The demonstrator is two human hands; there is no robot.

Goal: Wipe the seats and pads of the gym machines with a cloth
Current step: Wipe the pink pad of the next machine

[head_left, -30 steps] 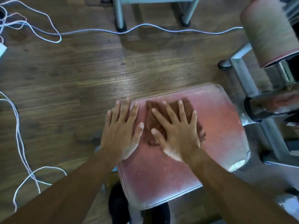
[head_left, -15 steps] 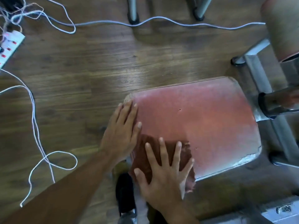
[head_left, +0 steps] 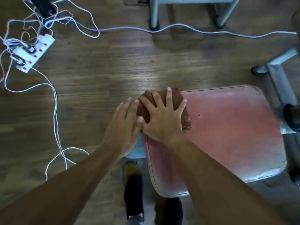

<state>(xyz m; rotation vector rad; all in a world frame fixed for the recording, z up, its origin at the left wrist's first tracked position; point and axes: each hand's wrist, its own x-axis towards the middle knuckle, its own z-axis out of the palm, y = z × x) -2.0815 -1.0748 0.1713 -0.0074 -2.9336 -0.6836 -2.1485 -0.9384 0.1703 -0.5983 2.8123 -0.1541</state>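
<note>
A worn red padded seat (head_left: 227,127) on a metal frame fills the right half of the view. A brown cloth (head_left: 176,96) lies bunched on the seat's far left corner. My right hand (head_left: 164,116) presses flat on the cloth with fingers spread. My left hand (head_left: 125,125) rests with straight fingers against the seat's left edge, right beside the cloth, its thumb touching my right hand.
A white power strip (head_left: 32,53) with tangled white cables (head_left: 55,101) lies on the wooden floor at left. One cable runs across the floor at the back. Grey machine legs (head_left: 154,13) stand at the top. A metal frame bar (head_left: 280,78) is at right. My shoes (head_left: 134,192) are below.
My right hand has slid the cloth from the seat's near left edge up to its far left corner. My left hand stayed at the left edge. The camera view shifted.
</note>
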